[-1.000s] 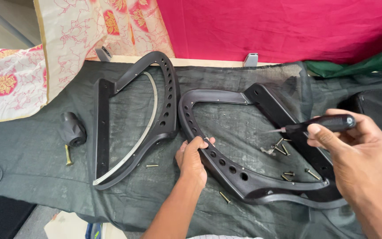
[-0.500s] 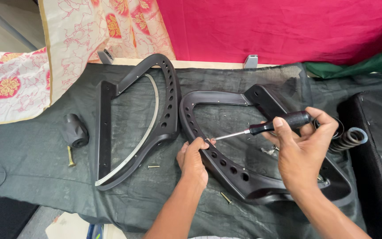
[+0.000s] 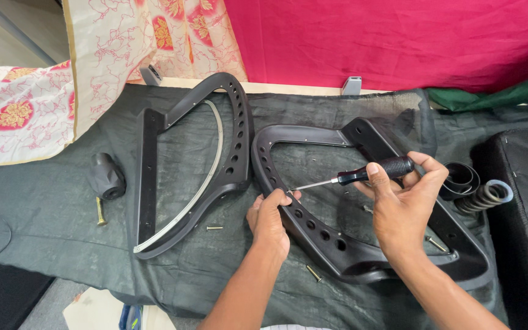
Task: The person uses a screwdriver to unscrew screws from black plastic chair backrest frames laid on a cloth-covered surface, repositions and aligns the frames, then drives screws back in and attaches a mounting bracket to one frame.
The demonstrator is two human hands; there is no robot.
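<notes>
Black plastic armrest frame (image 3: 337, 244) lies flat on the dark cloth (image 3: 50, 214), looks stiff and light, left hand (image 3: 269, 217) pinching its perforated rim, right hand (image 3: 404, 201) closed around the screwdriver (image 3: 362, 175), best gripped at its ribbed handle.

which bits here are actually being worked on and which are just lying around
In use:
- left hand, gripping the right black frame
- right hand, holding the screwdriver, tip at the frame's holed edge

Lying about:
- left black frame
- loose screws on the dark cloth
- black knob
- coil spring
- pink patterned fabric
</notes>
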